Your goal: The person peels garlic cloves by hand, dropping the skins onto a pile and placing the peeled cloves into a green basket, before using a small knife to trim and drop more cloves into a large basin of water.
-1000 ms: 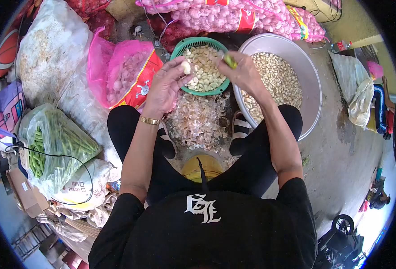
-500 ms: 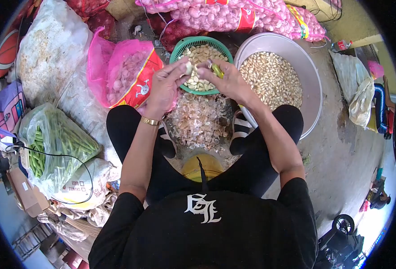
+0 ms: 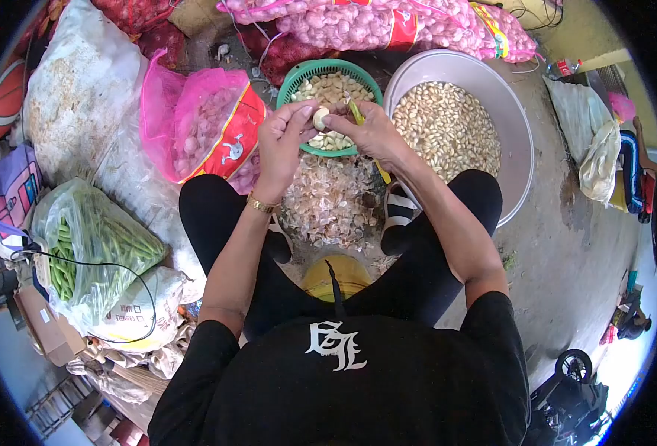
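My left hand [image 3: 284, 140] pinches a pale peeled garlic clove [image 3: 320, 118] between thumb and fingertips. Closed around a slim yellow-handled knife [image 3: 382, 172], my right hand [image 3: 371, 132] has its thumb and finger against the same clove. The knife's handle sticks out below the palm; its blade is hardly visible. Both hands are above the near side of a green basket [image 3: 290, 79] containing peeled cloves. Beneath them, a heap of papery garlic skins [image 3: 328, 197] lies on the floor between my feet.
A large pale tub [image 3: 516, 141] of cloves stands right of the basket. Pink net sacks of garlic [image 3: 202, 123] lie left and behind [image 3: 328, 30]. Further left are a plastic bag of green pods [image 3: 113, 230] and a white sack [image 3: 83, 82]. A yellow bucket [image 3: 336, 276] is between my legs.
The clove shows more clearly between my fingertips now, with my hands slightly lower. My right hand has turned, and the yellow handle now shows below its palm.
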`<action>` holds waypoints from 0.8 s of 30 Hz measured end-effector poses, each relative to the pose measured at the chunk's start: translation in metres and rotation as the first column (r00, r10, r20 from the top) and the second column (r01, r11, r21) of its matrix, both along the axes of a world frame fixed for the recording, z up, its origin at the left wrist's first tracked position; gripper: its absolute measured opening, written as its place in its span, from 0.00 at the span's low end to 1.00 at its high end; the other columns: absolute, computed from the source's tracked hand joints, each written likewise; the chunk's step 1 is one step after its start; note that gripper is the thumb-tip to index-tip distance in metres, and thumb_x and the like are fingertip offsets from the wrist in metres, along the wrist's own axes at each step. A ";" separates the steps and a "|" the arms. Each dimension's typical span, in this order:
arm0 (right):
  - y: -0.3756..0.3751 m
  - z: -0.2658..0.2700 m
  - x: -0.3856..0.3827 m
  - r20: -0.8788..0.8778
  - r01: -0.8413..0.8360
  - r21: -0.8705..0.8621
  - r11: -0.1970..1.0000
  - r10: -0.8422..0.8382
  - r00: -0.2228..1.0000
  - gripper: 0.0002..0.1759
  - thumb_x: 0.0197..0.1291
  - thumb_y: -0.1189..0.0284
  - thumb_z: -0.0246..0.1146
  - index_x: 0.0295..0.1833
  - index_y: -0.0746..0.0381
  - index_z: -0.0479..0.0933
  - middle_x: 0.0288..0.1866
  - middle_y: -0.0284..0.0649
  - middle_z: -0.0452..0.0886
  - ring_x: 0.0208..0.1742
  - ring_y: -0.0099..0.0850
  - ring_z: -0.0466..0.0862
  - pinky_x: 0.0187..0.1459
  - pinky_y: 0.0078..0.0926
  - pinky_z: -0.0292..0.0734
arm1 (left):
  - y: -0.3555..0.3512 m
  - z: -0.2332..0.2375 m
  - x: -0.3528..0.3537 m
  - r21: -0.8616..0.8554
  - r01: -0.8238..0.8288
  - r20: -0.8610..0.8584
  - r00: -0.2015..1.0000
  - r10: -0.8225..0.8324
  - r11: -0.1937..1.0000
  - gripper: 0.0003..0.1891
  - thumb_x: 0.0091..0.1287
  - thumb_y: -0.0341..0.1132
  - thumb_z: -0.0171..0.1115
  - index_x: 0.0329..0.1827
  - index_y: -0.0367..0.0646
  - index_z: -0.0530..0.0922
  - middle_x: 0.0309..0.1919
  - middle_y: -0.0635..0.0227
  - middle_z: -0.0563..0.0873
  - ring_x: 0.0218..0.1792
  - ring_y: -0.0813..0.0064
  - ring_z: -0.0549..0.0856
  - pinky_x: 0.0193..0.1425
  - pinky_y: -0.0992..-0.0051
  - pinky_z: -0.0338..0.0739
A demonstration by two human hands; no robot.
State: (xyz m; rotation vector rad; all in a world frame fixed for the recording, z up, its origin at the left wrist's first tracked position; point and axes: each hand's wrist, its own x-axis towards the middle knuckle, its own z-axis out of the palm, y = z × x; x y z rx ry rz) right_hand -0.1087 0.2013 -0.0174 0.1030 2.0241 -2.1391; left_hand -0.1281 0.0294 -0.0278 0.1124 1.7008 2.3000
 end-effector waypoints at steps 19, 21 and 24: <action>0.016 0.023 0.006 0.167 -0.117 -0.033 0.993 0.121 0.979 0.19 0.56 0.65 0.71 0.49 0.64 0.78 0.38 0.35 0.82 0.37 0.21 0.79 0.37 0.19 0.73 | -0.054 -0.003 -0.002 -0.726 0.321 0.014 0.891 -0.454 0.608 0.11 0.60 0.34 0.69 0.40 0.36 0.84 0.31 0.66 0.85 0.37 0.80 0.83 0.41 0.75 0.76; 0.015 0.027 0.008 0.182 -0.124 -0.093 0.988 0.139 0.973 0.19 0.56 0.65 0.71 0.49 0.63 0.79 0.36 0.33 0.81 0.35 0.19 0.78 0.30 0.16 0.70 | -0.042 0.002 0.000 -0.679 0.342 0.078 0.914 -0.399 0.650 0.12 0.61 0.33 0.70 0.44 0.35 0.84 0.34 0.67 0.86 0.38 0.83 0.83 0.42 0.76 0.76; 0.017 0.024 0.007 0.233 -0.170 -0.044 0.984 0.176 0.956 0.18 0.56 0.64 0.70 0.49 0.62 0.79 0.35 0.31 0.80 0.33 0.17 0.76 0.27 0.18 0.67 | -0.020 0.012 0.004 -0.163 0.315 0.047 0.949 -0.312 0.935 0.17 0.62 0.29 0.70 0.53 0.34 0.81 0.42 0.67 0.86 0.42 0.83 0.82 0.45 0.80 0.77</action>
